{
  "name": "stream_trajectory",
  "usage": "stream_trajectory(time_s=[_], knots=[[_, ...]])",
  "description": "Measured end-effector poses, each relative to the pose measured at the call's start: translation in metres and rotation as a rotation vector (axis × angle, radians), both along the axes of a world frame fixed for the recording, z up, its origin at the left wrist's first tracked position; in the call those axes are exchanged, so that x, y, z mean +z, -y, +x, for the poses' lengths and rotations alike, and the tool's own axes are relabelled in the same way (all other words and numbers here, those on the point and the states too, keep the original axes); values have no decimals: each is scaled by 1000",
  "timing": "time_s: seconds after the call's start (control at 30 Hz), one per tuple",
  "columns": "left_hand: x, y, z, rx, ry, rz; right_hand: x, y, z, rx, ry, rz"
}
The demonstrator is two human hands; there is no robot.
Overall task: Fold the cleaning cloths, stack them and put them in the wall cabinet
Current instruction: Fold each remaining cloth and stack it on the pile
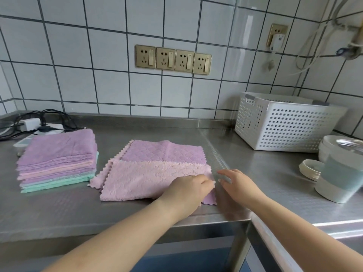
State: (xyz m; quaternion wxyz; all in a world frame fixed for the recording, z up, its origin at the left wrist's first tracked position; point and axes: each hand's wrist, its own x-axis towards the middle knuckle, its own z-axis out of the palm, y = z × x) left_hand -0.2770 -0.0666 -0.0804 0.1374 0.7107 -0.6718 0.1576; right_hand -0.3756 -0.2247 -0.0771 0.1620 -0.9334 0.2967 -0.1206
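Half-folded lilac microfibre cloth with zigzag edges [157,173] lies flat on the steel counter [265,173], just right of the tall stack of folded lilac, pink and mint cloths [57,163]. Likely soft, light, limp (grippy pile); best pinched at the right-hand corners. Left hand [186,189] palm-down, fingers pinching the cloth's right edge. Right hand [238,182] just beside that edge, fingers spread, holding nothing.
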Motion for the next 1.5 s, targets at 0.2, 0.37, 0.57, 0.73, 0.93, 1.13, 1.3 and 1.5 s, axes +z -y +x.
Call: stream_trajectory(time_s=[0.2, 0.37, 0.57, 0.73, 0.93, 1.13, 1.3, 1.5], knots=[[7, -9, -2, 144, -371, -160, 3, -5, 2, 45, 104, 64], [27, -48, 5, 158, -653, -449, 14, -13, 29, 56, 379, 406], [38, -109, 21, 175, -937, -714, 44, -48, 84, 256, 469, 602], [17, -159, 42, 314, -1012, -586, 53, -92, 139, 440, 395, 592], [-18, -195, 64, 511, -738, -258, 47, -120, 181, 446, 96, 301], [-17, -200, 69, 565, -536, -209, 38, -121, 199, 460, -143, 72], [-5, -196, 75, 551, -743, -302, 37, -117, 202, 487, -212, -44], [12, -175, 102, 498, -946, -136, 37, -115, 205, 496, -152, 24]])
